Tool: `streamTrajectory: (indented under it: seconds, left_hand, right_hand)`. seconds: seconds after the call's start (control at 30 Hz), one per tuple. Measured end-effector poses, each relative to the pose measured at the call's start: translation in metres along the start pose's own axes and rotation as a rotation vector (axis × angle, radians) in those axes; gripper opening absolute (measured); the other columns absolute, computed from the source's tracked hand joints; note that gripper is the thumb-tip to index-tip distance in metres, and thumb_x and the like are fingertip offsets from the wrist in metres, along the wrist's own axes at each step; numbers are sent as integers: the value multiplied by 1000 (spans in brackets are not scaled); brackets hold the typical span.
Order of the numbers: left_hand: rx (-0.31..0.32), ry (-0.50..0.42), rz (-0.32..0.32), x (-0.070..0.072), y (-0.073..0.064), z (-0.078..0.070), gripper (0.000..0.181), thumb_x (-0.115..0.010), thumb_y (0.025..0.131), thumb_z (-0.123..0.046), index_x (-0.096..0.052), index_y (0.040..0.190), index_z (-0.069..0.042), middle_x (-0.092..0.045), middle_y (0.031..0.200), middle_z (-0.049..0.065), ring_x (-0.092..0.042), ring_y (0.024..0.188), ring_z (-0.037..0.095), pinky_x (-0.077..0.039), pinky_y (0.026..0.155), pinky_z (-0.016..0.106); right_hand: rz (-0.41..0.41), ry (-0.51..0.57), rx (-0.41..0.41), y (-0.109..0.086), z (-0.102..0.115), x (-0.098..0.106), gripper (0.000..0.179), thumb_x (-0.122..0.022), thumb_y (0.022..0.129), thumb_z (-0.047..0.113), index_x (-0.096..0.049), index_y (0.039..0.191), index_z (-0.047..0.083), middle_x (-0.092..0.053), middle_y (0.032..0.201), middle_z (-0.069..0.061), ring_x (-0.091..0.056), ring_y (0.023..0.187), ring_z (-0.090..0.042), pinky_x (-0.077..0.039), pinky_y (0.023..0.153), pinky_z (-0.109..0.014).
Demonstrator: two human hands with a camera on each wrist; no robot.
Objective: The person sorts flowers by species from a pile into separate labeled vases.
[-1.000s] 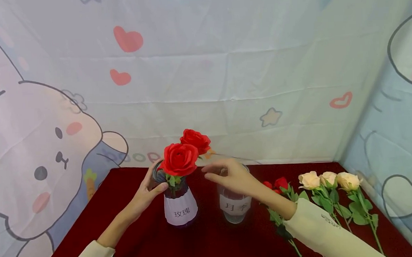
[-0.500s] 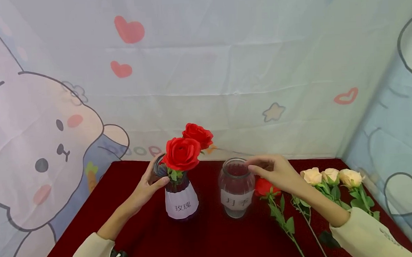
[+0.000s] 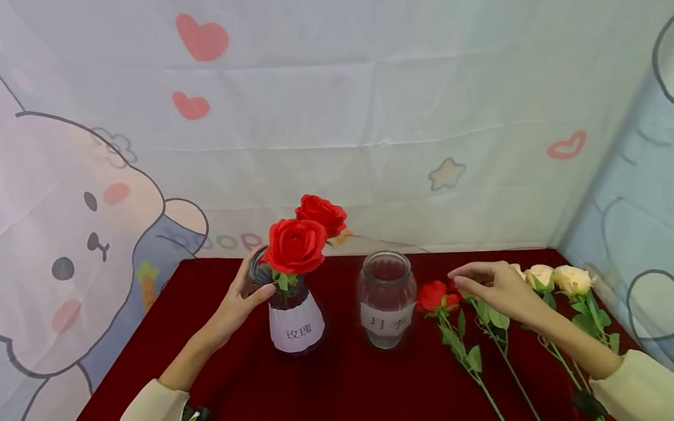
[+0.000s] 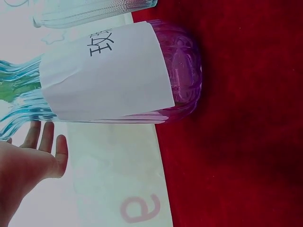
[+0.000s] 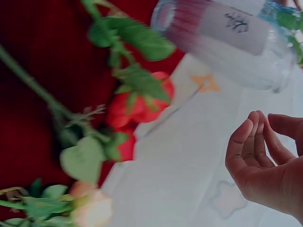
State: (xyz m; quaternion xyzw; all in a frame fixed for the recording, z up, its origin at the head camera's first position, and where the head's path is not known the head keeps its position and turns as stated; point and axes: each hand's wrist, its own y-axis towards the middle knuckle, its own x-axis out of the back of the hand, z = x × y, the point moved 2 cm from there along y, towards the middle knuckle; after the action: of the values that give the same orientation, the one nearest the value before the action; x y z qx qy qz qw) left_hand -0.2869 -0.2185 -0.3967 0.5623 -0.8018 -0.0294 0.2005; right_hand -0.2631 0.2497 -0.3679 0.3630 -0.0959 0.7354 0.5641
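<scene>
A ribbed glass vase (image 3: 290, 303), purple at its base and bluish at its neck, is set upright on a dark red cloth (image 3: 345, 398), its front covered by a white paper label (image 3: 298, 333). Two full-headed red roses (image 3: 296, 246) are held in it, seemingly propped by the narrow neck. That neck is gripped from the left by the left hand (image 3: 234, 308), thumb in front, presumably so that tipping is prevented. Just right of the vase, a clear glass jar (image 3: 388, 294) is stood with its own label facing the person, apparently for reading. Farther right of the vase, loose red roses (image 3: 433, 297) are laid; near their heads the right hand (image 3: 501, 289) is held, fingers gently bent, nothing grasped. Farthest right of the vase, cream roses (image 3: 573, 280) are laid, seemingly grouped by colour. Behind the vase, a pale printed backdrop (image 3: 332, 110) is hung.
</scene>
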Motion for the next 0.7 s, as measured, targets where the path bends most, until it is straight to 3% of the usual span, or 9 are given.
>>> streamTrajectory:
  seconds: [0.17, 0.27, 0.57, 0.7]
  left_hand:
    - [1, -2, -4, 1, 1, -1, 73, -54, 105, -18, -14, 162, -38, -27, 166, 4, -41, 142, 12, -45, 107, 26]
    - [1, -11, -6, 1, 1, -1, 73, -54, 105, -17, -13, 163, -38, -25, 166, 5, -40, 142, 11, -45, 104, 21]
    - [4, -3, -17, 3, 1, 1, 72, -53, 106, -17, -14, 163, -37, -28, 165, 8, -44, 138, 9, -45, 104, 21]
    - [12, 12, -12, 1, 1, 3, 73, -54, 105, -18, -12, 163, -35, -28, 165, 8, -44, 138, 13, -45, 109, 35]
  right_hand:
    - [-38, -91, -10, -9, -27, 2, 23, -63, 102, 16, -74, 117, 2, -77, 101, -11, -67, 79, 2, -53, 64, -24]
    - [-51, -128, -35, -15, -45, 0, 22, -64, 101, 14, -74, 114, -1, -76, 94, -11, -64, 74, 1, -49, 58, -24]
    - [-9, -179, -139, -20, -94, -15, 26, -65, 100, 12, -72, 110, -11, -77, 87, -16, -61, 55, -12, -42, 49, -23]
    - [35, -210, -168, -25, -105, -18, 26, -66, 99, 12, -72, 107, -12, -76, 84, -13, -61, 54, -12, -43, 48, -24]
